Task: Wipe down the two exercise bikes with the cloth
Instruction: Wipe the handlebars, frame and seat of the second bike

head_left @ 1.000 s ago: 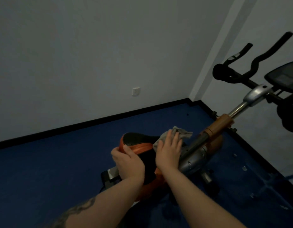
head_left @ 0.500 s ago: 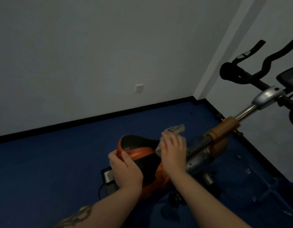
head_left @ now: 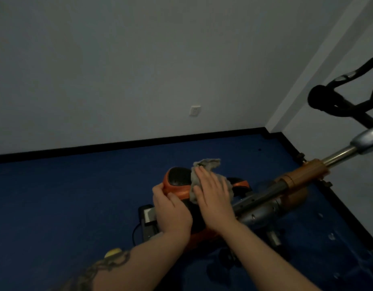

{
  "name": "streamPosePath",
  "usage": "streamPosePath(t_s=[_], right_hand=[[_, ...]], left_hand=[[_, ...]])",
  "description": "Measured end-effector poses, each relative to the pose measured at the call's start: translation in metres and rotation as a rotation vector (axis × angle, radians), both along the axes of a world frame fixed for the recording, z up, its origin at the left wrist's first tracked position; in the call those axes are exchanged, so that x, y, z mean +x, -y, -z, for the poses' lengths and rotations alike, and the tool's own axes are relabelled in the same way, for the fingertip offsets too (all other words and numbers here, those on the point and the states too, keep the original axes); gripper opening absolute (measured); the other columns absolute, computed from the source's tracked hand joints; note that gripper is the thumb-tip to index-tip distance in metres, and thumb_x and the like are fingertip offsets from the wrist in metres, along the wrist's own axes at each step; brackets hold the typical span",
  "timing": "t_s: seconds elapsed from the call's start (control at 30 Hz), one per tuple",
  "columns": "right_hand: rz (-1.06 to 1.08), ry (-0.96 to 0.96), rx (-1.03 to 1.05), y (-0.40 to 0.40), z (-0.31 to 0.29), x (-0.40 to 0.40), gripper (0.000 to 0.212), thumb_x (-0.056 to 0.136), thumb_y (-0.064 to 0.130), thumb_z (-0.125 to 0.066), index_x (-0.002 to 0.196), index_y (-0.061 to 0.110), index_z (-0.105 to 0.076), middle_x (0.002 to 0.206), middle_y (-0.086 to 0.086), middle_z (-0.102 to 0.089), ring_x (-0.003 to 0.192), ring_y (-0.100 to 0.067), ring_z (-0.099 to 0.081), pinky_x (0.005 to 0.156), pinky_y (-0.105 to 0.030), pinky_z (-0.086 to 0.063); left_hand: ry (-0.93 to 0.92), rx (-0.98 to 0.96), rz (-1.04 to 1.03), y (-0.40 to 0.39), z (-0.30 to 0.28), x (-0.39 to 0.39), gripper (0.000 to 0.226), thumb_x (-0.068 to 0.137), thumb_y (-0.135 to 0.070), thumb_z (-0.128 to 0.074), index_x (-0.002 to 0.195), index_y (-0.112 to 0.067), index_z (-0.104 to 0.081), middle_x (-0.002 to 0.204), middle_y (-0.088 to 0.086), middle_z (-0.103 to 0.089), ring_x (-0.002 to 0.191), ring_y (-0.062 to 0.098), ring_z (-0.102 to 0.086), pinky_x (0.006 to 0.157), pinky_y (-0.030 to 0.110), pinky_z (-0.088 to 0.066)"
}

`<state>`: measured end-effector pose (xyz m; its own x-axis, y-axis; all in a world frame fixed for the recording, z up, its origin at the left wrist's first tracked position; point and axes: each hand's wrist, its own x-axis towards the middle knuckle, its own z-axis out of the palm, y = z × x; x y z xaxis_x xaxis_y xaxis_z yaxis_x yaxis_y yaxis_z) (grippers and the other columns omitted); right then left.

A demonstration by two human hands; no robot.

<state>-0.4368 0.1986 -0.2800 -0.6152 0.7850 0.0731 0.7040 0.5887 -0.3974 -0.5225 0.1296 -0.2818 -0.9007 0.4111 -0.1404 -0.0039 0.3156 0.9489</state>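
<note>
The right hand [head_left: 213, 196] lies flat with straight fingers, pressing the grey cloth [head_left: 204, 171] onto the orange and black bike seat [head_left: 178, 181]. The left hand [head_left: 171, 211] curls around the seat's near left edge. The black handlebars [head_left: 340, 101] stand far right.

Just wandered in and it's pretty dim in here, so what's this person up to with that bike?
A person is cleaning an exercise bike. The right hand presses a grey cloth flat onto the orange and black saddle, while the left hand grips the saddle's near edge to steady it. The black handlebars stand untouched to the right. Only this one bike is in view.
</note>
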Motion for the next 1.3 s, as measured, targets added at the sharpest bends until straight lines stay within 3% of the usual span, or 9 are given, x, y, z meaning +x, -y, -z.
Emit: streamPosePath(t_s=[0.17,0.3,0.4,0.63,0.77,0.83,1.03,1.17,1.3], right_hand=[[0.117,0.072,-0.005,-0.036,-0.017,-0.024,0.04,0.103,0.038,-0.026,0.136,0.028,-0.046,0.133,0.003,-0.056,0.123,-0.015,-0.046,0.108,-0.036,-0.023],[0.096,-0.033,-0.003,0.008,-0.01,-0.008,0.048,0.102,0.036,-0.031,0.149,0.033,-0.027,0.153,0.013,-0.029,0.143,-0.009,-0.02,0.121,-0.039,-0.003],[0.001,-0.107,-0.04,0.029,-0.007,0.009,0.047,0.1,0.037,-0.032,0.147,0.04,-0.027,0.153,0.022,-0.023,0.145,-0.004,-0.011,0.116,-0.027,0.014],[0.018,-0.007,-0.131,-0.004,-0.028,-0.031,0.048,0.104,0.031,-0.032,0.151,0.033,-0.025,0.158,0.009,-0.021,0.147,-0.013,-0.008,0.12,-0.042,0.0],[-0.046,-0.045,-0.084,0.033,-0.018,-0.015,0.05,0.104,0.035,-0.029,0.152,0.04,-0.015,0.159,0.019,-0.007,0.148,-0.008,0.0,0.12,-0.038,0.005],[-0.049,-0.007,-0.077,0.036,-0.013,-0.016,0.05,0.104,0.037,-0.028,0.152,0.042,-0.013,0.159,0.021,-0.004,0.147,-0.007,0.002,0.12,-0.038,0.005],[0.107,0.068,-0.082,0.006,-0.027,-0.061,0.044,0.104,0.037,-0.029,0.147,0.042,-0.027,0.156,0.015,-0.022,0.145,-0.012,-0.012,0.118,-0.042,-0.006],[0.067,0.063,-0.045,0.04,-0.023,-0.045,0.05,0.101,0.043,-0.034,0.149,0.046,-0.018,0.159,0.018,-0.012,0.147,-0.011,-0.004,0.118,-0.038,-0.003],[0.061,0.139,-0.035,0.025,-0.026,-0.056,0.046,0.101,0.043,-0.034,0.147,0.045,-0.026,0.157,0.017,-0.02,0.146,-0.011,-0.01,0.118,-0.038,-0.004]], left_hand=[[0.006,-0.043,0.027,0.0,-0.004,-0.001,0.015,0.097,-0.016,-0.037,0.11,-0.023,-0.039,0.11,0.004,-0.053,0.093,0.022,-0.053,0.076,0.033,-0.037],[0.021,-0.005,0.063,0.002,-0.007,0.0,0.02,0.092,-0.014,-0.043,0.107,-0.025,-0.037,0.105,0.002,-0.052,0.089,0.018,-0.053,0.071,0.03,-0.035],[0.028,0.014,0.056,0.001,-0.006,-0.001,0.021,0.091,-0.013,-0.045,0.108,-0.024,-0.039,0.105,0.002,-0.052,0.087,0.017,-0.052,0.072,0.03,-0.036],[0.08,0.057,0.161,0.004,-0.01,-0.007,0.019,0.093,-0.008,-0.042,0.11,-0.014,-0.041,0.109,0.006,-0.049,0.093,0.019,-0.05,0.077,0.031,-0.035],[0.13,0.122,0.39,0.025,-0.002,-0.031,0.039,0.097,-0.018,-0.051,0.135,-0.021,-0.045,0.133,-0.001,-0.05,0.12,0.014,-0.05,0.105,0.037,-0.04],[0.098,0.086,0.466,0.034,0.003,-0.047,0.044,0.097,-0.019,-0.054,0.139,-0.024,-0.045,0.144,-0.008,-0.04,0.13,0.008,-0.041,0.111,0.028,-0.031],[0.009,0.051,0.614,0.038,-0.001,-0.079,0.039,0.089,-0.016,-0.065,0.126,-0.025,-0.058,0.119,-0.016,-0.059,0.11,-0.003,-0.053,0.086,0.005,-0.038],[0.055,0.045,0.659,0.035,-0.001,-0.1,0.046,0.085,0.002,-0.059,0.106,-0.038,-0.063,0.103,-0.025,-0.063,0.098,-0.01,-0.058,0.075,0.001,-0.043],[-0.028,-0.023,0.725,0.029,0.004,-0.115,0.044,0.086,0.003,-0.054,0.117,-0.026,-0.066,0.107,-0.012,-0.065,0.093,-0.012,-0.055,0.074,-0.002,-0.039]])
